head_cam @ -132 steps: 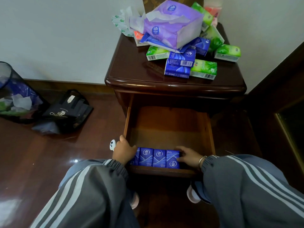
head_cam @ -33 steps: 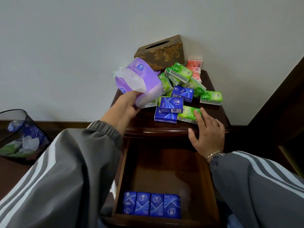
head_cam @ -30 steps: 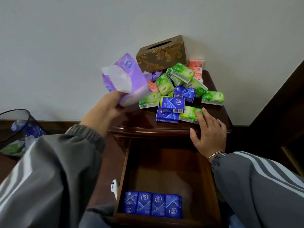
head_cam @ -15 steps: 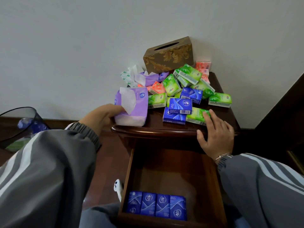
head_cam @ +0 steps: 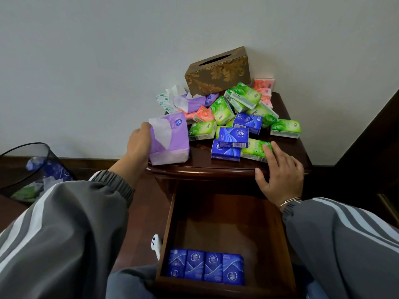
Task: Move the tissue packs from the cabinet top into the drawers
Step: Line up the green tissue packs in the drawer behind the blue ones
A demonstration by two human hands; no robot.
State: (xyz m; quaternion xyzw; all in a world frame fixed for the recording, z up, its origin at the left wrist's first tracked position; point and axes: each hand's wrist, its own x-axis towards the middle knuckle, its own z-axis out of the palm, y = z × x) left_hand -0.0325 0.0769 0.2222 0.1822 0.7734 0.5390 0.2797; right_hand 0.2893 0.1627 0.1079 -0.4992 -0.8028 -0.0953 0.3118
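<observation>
Room: you face a plain white wall [head_cam: 108, 61]. The floor [head_cam: 142, 212] is dark, glossy wood. A black mesh bin [head_cam: 28, 169] with scraps inside stands at 9 o'clock from the cabinet.
Surface: the cabinet top [head_cam: 200, 153] is polished dark wood with a rounded, moulded front edge. Clock positions below take 12 as the wall side.
Heap: glossy green packs [head_cam: 244, 96], blue packs [head_cam: 233, 138] and pink packs [head_cam: 263, 85] lie piled from centre to 2 o'clock. A brown box [head_cam: 218, 71] with gold leaf pattern leans on the wall at 12.
Purple pack: the soft purple pack [head_cam: 172, 145] stands at 8 o'clock, just inside the front edge, with a white tissue sticking out of its top.
Left hand: your left hand [head_cam: 139, 145] grips the purple pack on its left side.
Right hand: your right hand [head_cam: 280, 171] lies flat at 4 o'clock over the front edge, fingers spread. The fingertips touch a green pack.
Drawer: the drawer [head_cam: 168, 234] is pulled out below the top, a plain wood box. Four blue packs stand in a row [head_cam: 205, 268] against its near wall.
Open room: bare wood shows between the purple pack and the heap, and in the drawer behind the row.
</observation>
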